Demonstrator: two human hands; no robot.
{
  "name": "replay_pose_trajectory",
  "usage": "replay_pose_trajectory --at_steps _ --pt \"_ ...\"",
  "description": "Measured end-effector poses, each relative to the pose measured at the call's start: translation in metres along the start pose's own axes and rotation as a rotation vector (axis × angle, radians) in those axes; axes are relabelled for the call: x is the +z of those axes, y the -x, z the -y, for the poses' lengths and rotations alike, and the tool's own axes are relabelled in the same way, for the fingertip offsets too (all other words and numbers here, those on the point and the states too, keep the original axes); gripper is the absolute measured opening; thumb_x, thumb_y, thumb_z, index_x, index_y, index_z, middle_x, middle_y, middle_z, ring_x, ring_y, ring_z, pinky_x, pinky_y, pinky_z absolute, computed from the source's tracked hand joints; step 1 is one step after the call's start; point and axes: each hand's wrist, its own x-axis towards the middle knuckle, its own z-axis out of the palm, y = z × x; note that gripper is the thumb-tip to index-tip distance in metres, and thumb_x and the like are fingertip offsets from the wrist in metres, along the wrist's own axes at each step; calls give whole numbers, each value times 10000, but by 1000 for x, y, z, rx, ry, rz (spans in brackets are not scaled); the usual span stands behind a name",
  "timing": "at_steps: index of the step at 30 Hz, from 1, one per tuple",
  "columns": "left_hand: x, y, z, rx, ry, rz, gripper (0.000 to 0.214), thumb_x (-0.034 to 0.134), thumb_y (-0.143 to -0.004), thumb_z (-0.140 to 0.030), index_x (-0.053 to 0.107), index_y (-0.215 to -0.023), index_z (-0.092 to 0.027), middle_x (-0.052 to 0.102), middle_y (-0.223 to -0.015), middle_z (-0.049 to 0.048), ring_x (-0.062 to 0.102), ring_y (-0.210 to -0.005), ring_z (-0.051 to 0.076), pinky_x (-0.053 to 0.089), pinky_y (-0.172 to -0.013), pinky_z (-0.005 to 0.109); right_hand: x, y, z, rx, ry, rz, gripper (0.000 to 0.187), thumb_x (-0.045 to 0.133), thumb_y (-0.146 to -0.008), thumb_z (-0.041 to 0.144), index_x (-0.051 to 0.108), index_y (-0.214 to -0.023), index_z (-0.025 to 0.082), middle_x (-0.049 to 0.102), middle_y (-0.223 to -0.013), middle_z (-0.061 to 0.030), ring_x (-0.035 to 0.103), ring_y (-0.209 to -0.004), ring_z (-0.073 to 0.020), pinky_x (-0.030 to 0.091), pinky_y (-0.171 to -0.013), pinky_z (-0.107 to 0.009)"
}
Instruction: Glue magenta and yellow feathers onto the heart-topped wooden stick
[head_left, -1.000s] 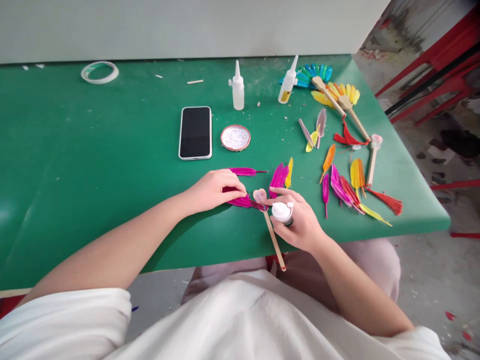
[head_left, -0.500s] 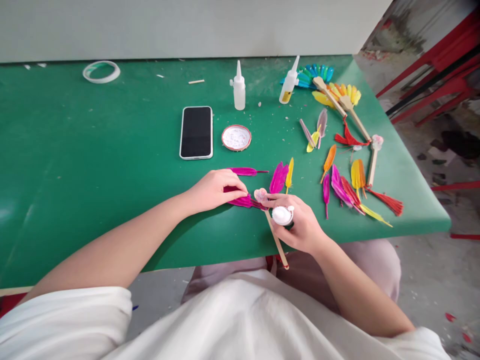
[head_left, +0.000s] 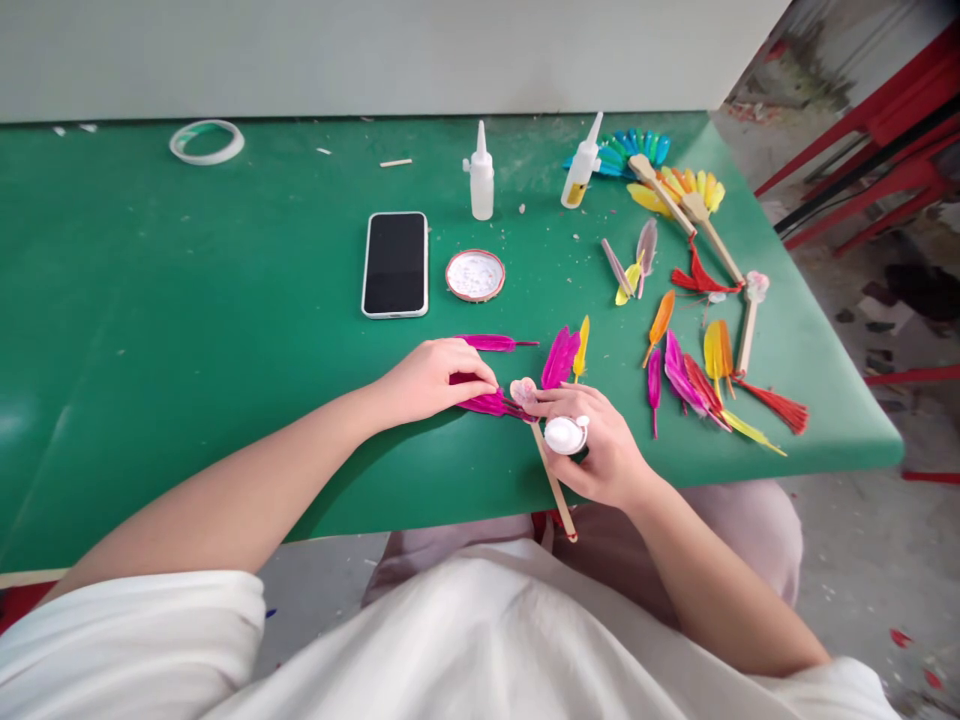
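My left hand (head_left: 439,380) is closed in a pinch over magenta feathers (head_left: 484,404), whose dark quills point right to the head of a wooden fan stick (head_left: 553,480). A pale, shiny round piece (head_left: 523,390) sits by that head. Held in my right hand (head_left: 604,450) is a white squeeze bottle (head_left: 564,435), its base facing up at me and its tip hidden below. The right fingertips touch the fan head beside the quills. The stick slants down past the table's front edge. Just beyond my hands lie another magenta feather (head_left: 491,342), a magenta clump (head_left: 559,358) and a yellow feather (head_left: 581,348).
Behind are a phone (head_left: 395,265), a round white lid (head_left: 475,275), two nozzle bottles (head_left: 482,185) (head_left: 582,170) and a tape roll (head_left: 207,143). On the right lie feathered fans (head_left: 694,205), a tasselled stick (head_left: 747,330) and several loose feathers (head_left: 686,375) on the green table (head_left: 187,300).
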Motion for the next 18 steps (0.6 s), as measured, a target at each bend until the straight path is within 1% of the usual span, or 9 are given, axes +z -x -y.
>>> replay_pose_trajectory --at_steps 5,7,10,13,15,17,18 --pt "0 0 -1 -5 2 7 145 569 -808 -267 691 -799 -188 675 -797 17 576 -783 142 439 -763 258 1 0 0 -36 63 30 378 538 -672 186 501 -1046 228 666 -1018 -23 580 -1024 -217 388 -923 -428" --pt "0 1 -2 -35 9 -4 156 569 -803 -287 690 -815 -189 678 -821 17 580 -794 145 438 -769 256 1 0 0 -45 84 42 373 535 -672 190 499 -1041 226 670 -1006 -18 581 -1019 -217 378 -928 -432" --pt "-2 2 -4 -167 48 -71 231 522 -826 -340 672 -939 -205 677 -849 11 586 -744 133 441 -702 234 1 0 0 -53 113 56 375 531 -674 200 497 -1047 221 670 -1004 -23 582 -1015 -219 360 -943 -441" --pt "-6 3 -4 -319 99 -197 330 424 -871 -396 624 -1057 -211 668 -776 4 546 -584 100 405 -558 203 1 -1 0 -69 135 50 382 528 -672 200 495 -1053 214 671 -995 -31 582 -1009 -224 357 -945 -446" --pt "-8 3 -3 -381 138 -272 389 371 -887 -431 597 -1096 -193 656 -717 9 507 -511 88 383 -507 194 2 -1 1 -81 143 41 386 530 -669 194 494 -1053 209 672 -984 -33 579 -1008 -225 365 -942 -442" --pt "-10 3 -2 -418 195 -298 442 337 -890 -466 576 -1122 -176 650 -691 19 491 -484 87 382 -488 192 2 -1 1 -86 149 37 383 530 -668 189 496 -1049 210 671 -975 -31 571 -1019 -227 368 -946 -438" --pt "-10 3 -2 -429 218 -288 457 336 -885 -485 572 -1124 -174 648 -682 21 492 -481 89 382 -484 194 2 -1 1 -88 151 35 377 529 -669 187 497 -1044 212 670 -970 -29 566 -1025 -228 367 -949 -437"
